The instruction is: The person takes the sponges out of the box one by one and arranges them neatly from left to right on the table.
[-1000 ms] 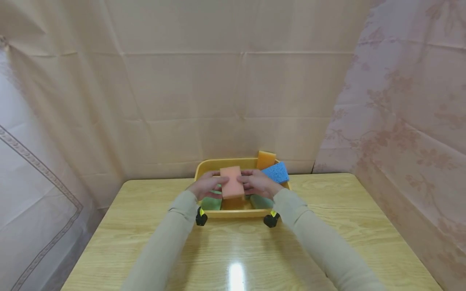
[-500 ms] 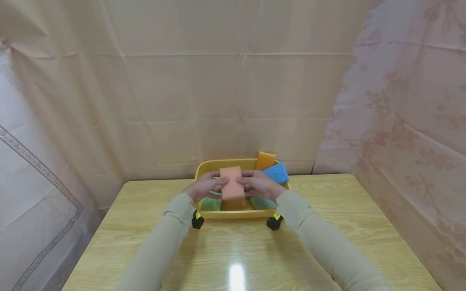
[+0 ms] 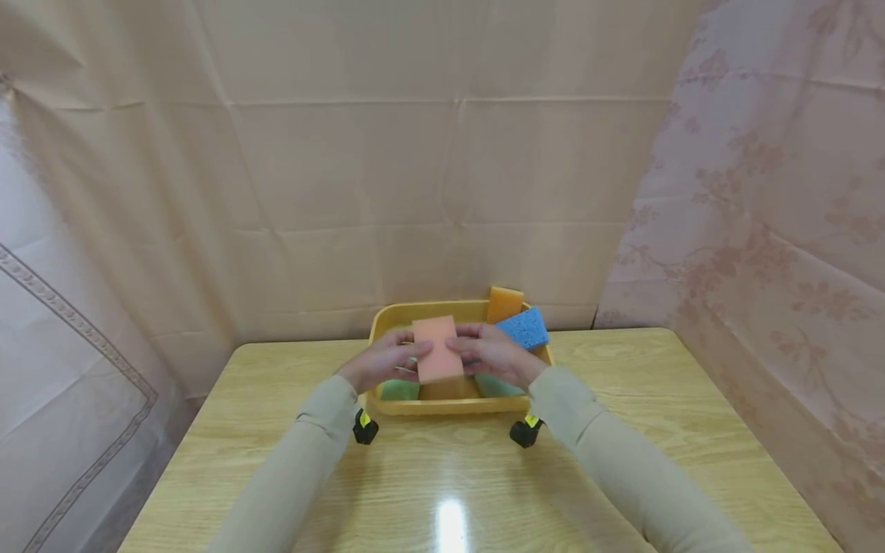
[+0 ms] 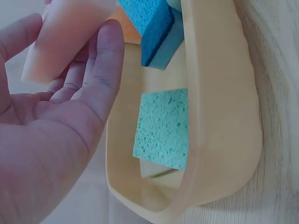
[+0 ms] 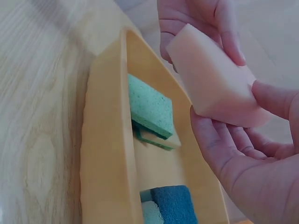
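Note:
A pink block-shaped sponge (image 3: 437, 349) is held between both hands above a yellow plastic bin (image 3: 442, 408). My left hand (image 3: 382, 359) pinches its left side, thumb on the top face and fingers beneath. From the other side my right hand (image 3: 499, 353) grips it the same way, as the right wrist view shows with the pink sponge (image 5: 212, 79) tilted. Below, inside the bin, lies a green sponge (image 4: 162, 128) on top of a paler one. A blue sponge (image 3: 524, 328) and an orange sponge (image 3: 505, 304) lean at the bin's right end.
The bin stands at the far edge of a wooden table (image 3: 442, 476), close to a beige curtain (image 3: 346, 192). Floral cloth (image 3: 774, 230) hangs on the right. Black wrist devices (image 3: 525, 432) hang beneath both wrists.
The pink sponge has shifted very slightly left, still in both hands. Both wrists have spread a little outward. The bin and the other sponges look unmoved.

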The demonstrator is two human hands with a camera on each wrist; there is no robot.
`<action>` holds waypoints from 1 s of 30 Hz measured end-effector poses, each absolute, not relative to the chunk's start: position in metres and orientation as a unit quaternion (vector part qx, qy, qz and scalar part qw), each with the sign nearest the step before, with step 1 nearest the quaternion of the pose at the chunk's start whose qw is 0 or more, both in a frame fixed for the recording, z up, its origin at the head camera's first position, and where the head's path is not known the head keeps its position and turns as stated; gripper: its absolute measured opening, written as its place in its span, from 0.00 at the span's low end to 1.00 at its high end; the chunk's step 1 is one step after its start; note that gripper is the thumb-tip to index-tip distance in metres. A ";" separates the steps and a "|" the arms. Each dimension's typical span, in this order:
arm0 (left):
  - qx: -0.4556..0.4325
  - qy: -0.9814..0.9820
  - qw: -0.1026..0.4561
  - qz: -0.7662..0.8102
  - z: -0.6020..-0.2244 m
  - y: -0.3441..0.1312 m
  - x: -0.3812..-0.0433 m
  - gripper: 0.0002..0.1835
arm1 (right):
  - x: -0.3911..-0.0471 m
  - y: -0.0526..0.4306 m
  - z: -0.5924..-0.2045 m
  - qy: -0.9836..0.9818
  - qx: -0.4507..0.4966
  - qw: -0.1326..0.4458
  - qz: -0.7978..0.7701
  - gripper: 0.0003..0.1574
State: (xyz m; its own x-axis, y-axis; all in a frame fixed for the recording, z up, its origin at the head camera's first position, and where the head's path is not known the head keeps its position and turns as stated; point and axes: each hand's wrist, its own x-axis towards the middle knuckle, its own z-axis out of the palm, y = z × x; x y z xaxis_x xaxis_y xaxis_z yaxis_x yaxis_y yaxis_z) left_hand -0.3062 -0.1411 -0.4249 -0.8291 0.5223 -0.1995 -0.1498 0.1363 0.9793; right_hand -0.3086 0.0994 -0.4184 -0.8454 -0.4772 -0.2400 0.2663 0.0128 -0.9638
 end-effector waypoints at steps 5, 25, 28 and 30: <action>0.153 0.707 0.257 0.641 -0.422 -0.140 -0.297 0.20 | -0.301 0.103 -0.418 0.655 -0.103 0.283 -0.693 0.32; 0.166 0.708 0.250 0.640 -0.430 -0.152 -0.269 0.25 | -0.279 0.099 -0.419 0.653 -0.118 0.295 -0.687 0.34; 0.159 0.714 0.246 0.636 -0.434 -0.156 -0.265 0.26 | -0.275 0.097 -0.421 0.654 -0.125 0.299 -0.683 0.36; 0.159 0.717 0.243 0.634 -0.437 -0.158 -0.262 0.27 | -0.273 0.095 -0.422 0.658 -0.128 0.297 -0.680 0.36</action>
State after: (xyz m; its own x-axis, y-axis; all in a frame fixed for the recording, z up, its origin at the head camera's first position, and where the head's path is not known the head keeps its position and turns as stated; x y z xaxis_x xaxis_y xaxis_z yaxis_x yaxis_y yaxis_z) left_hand -0.2623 -0.1582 -0.4365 -0.8308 0.5369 -0.1464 -0.0799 0.1454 0.9861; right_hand -0.2733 0.0953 -0.4225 -0.7905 -0.5727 -0.2172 0.2364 0.0419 -0.9708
